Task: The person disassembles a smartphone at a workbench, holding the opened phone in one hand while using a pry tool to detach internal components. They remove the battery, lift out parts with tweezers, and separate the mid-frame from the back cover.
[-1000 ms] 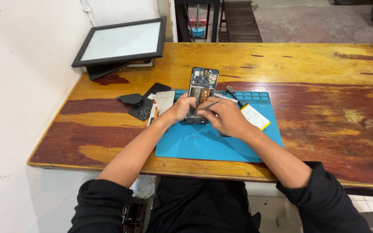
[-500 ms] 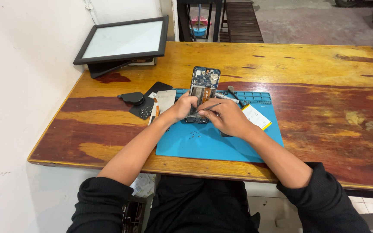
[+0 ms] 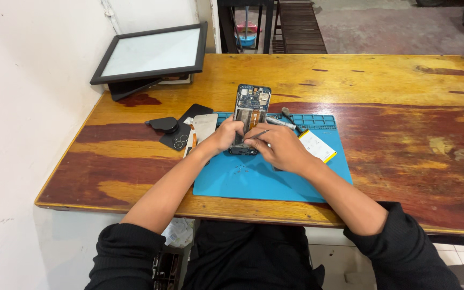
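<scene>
An opened phone [image 3: 251, 107] with its circuit board exposed lies on a blue work mat [image 3: 253, 180]. My left hand [image 3: 225, 135] grips the phone's lower left edge. My right hand [image 3: 277, 147] pinches thin metal tweezers [image 3: 259, 133] whose tips point at the phone's lower part. The phone's bottom end is hidden behind my fingers.
A phone battery [image 3: 316, 145] lies on the mat right of my hand, a screwdriver [image 3: 285, 119] behind it. Left of the mat are a black back cover [image 3: 186, 126], a small black piece [image 3: 163, 124] and a grey panel [image 3: 204, 128]. A framed screen [image 3: 151, 52] leans at the wooden table's [image 3: 404, 96] far left corner.
</scene>
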